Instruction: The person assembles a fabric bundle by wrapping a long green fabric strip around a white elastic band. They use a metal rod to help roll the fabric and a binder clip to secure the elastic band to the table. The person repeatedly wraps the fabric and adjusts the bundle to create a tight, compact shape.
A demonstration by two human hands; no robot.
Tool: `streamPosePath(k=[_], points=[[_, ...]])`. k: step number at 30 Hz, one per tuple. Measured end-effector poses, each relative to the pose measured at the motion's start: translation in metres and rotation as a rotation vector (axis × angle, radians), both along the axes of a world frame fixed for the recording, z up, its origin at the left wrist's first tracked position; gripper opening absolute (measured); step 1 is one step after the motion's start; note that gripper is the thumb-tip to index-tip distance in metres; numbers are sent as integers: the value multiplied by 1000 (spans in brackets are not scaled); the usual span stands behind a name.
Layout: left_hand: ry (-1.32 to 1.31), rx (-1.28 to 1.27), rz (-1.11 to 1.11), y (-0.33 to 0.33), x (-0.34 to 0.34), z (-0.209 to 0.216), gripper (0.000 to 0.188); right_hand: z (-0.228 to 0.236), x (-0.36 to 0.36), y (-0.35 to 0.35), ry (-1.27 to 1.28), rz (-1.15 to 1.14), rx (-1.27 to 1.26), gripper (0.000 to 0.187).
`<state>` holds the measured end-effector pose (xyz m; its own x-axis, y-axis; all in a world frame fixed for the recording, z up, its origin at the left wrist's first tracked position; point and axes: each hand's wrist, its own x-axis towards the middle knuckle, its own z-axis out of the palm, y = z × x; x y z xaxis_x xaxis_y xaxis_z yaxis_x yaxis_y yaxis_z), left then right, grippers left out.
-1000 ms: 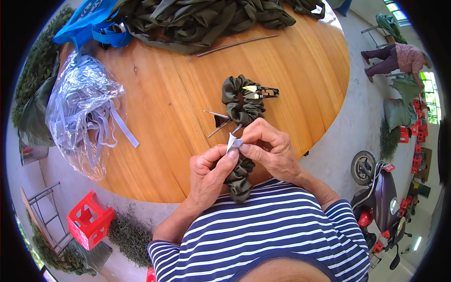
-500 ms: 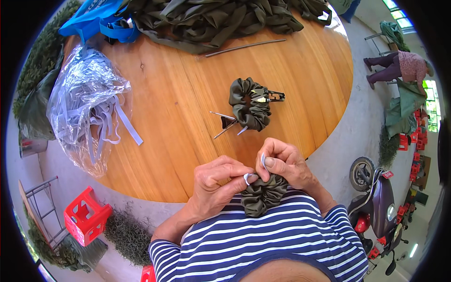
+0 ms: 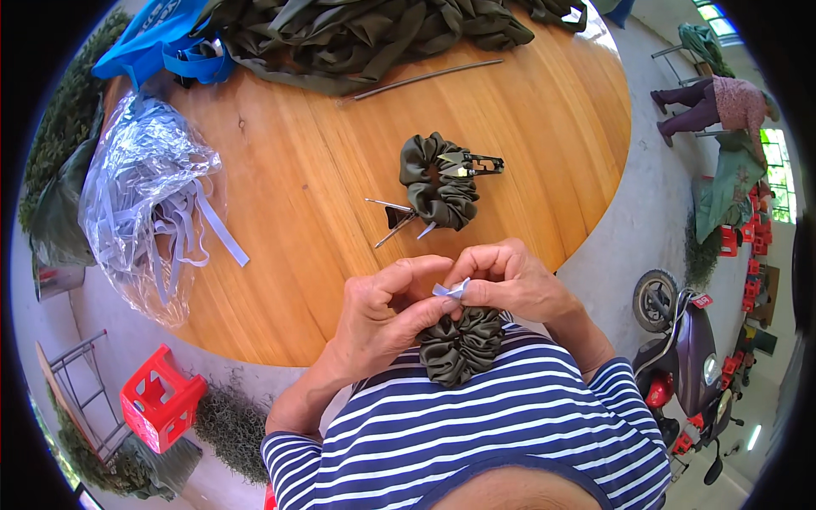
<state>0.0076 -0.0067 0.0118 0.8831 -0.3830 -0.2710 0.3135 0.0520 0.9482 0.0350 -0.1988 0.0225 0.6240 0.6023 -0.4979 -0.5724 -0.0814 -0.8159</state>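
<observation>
Close to my striped shirt hangs a dark olive satin scrunchie (image 3: pixel 461 347), gathered into folds. A pale lavender elastic band (image 3: pixel 452 290) comes out at its top, between my hands. My left hand (image 3: pixel 382 310) has its thumb against the elastic, with the index finger arched above; its other fingers are partly hidden. My right hand (image 3: pixel 517 285) pinches the elastic between thumb and curled fingers. Beyond them on the table lies another olive scrunchie (image 3: pixel 416 166), with small thread snips (image 3: pixel 476 165) resting on it. Beside it is a thin metal tool with a black part (image 3: pixel 397 218).
The round wooden table (image 3: pixel 297 229) bears a clear plastic bag (image 3: pixel 144 195) of lavender elastic strips, an olive fabric pile (image 3: pixel 357 42), a blue bag (image 3: pixel 149 42) and a thin rod (image 3: pixel 425 78). Around it are a red stool (image 3: pixel 161 398), a scooter (image 3: pixel 693 361) and another person (image 3: pixel 722 102).
The elastic's ends have come together between my hands. My left index finger has lifted and arched away from the thumb. The whole view has shifted slightly.
</observation>
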Motion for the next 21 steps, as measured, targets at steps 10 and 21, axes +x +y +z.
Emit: streamPosePath(k=[10, 21], points=[[-277, 51, 114, -8, -1, -7, 14, 2, -2, 5, 22, -135, 9, 17], [-343, 150, 234, -19, -1, 2, 9, -7, 0, 7, -102, -219, 33, 12]])
